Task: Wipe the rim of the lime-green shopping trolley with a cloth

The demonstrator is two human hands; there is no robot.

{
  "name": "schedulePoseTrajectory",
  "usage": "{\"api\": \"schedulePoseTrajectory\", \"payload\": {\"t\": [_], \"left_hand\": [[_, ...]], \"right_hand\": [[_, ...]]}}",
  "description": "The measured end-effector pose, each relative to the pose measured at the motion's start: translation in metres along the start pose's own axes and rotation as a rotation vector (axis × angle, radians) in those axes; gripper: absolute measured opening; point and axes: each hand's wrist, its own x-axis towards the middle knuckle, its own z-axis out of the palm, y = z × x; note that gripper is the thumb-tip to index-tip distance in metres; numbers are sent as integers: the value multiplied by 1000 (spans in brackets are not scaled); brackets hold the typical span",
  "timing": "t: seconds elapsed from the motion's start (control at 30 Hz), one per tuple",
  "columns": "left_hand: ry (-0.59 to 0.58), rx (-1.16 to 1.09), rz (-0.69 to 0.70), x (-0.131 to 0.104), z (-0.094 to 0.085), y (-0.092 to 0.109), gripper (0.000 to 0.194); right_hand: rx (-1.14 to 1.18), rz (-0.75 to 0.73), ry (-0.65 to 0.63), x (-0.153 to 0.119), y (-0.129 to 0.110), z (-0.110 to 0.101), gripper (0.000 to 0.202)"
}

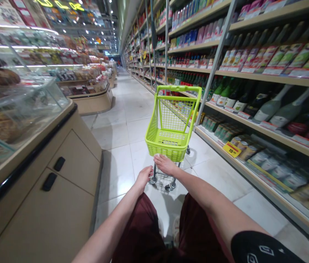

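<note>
Green cart (167, 149) empty, nr both hands (154, 169).

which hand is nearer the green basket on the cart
Right. The right hand is at the near lower edge of the green basket, though contact is unclear; the left hand is lower and farther left, short of the basket.

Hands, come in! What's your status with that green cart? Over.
Right hand by the basket's near lower edge, contact unclear. Left hand beside it, nothing seen in it. Green cart upright on its wheels. Shelves close on the right.
</note>
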Motion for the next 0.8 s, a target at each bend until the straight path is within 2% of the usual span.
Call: {"api": "schedulePoseTrajectory", "payload": {"t": [0.07, 0.13, 0.23, 0.3, 0.4, 0.47, 0.53, 0.7, 0.8], "left_hand": [[18, 59, 54, 5, 4, -4, 31], [71, 123, 152, 12, 6, -6, 28], [145, 316, 341, 18, 10, -6, 36], [155, 539, 478, 17, 15, -4, 45], [128, 889, 629, 9, 21, -5, 51], [107, 1044, 666, 5, 24, -8, 53], [103, 1129, 677, 4, 26, -11, 54], [133, 1194, 696, 8, 34, -12, 57], [108, 1210, 721, 8, 42, -11, 57]], "right_hand": [[38, 20, 57, -4, -2, -9, 27], [68, 59, 152, -2, 2, -28, 31], [101, 126, 229, 0, 13, -46, 35], [120, 119, 212, -5, 17, -41, 34], [121, 99, 161, -24, 12, -16, 31], [112, 101, 136, -35, 6, -2, 29], [113, 89, 145, -42, 3, -3, 30], [150, 113, 256, -41, 20, -44, 36], [152, 99, 216, -49, 33, -47, 35]]}}
